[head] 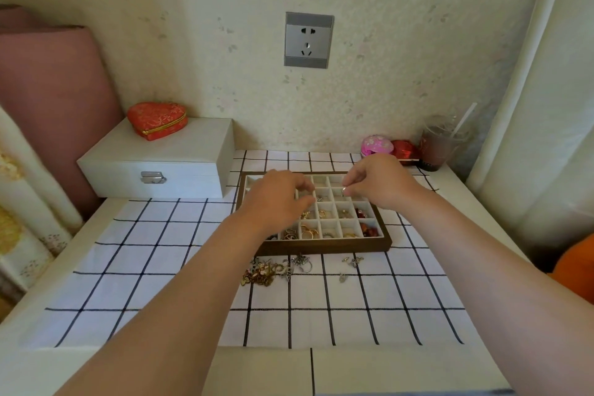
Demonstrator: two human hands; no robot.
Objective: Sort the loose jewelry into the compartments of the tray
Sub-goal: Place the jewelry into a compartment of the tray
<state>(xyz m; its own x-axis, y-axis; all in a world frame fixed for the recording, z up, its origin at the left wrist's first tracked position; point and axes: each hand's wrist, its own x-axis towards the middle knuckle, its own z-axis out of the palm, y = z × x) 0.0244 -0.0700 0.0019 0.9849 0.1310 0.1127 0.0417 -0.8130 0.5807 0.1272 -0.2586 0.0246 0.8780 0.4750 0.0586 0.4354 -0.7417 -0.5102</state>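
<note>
Head view. Both hands reach over the far half of the tray (324,247), a dark wooden frame with a grid of pale compartments, set on a white cloth with black grid lines (180,283) that covers the tabletop (450,183).

Left hand (276,199): palm down, fingers curled loosely over the left columns of the tray, fingertips near the middle compartments. Whether it holds anything cannot be told; the underside is hidden.

Right hand (379,183): thumb and forefinger pinched together on a small silver piece (344,190), held just above a compartment in the second row from the back, right of centre.

Near rows of the tray hold gold rings (310,232), and red beads (369,230) fill the right-hand cells.

Loose jewelry (273,268) lies on the cloth just in front of the tray: a tangled gold and silver heap on the left, a few small silver bits (353,262) apart to the right.

Back left, a white box with a metal latch (157,159), a red heart-shaped case (157,119) on its lid. Back right, a pink case (376,144), a red object (405,149), a plastic cup with a straw (440,146). Wall socket (308,39) above.
</note>
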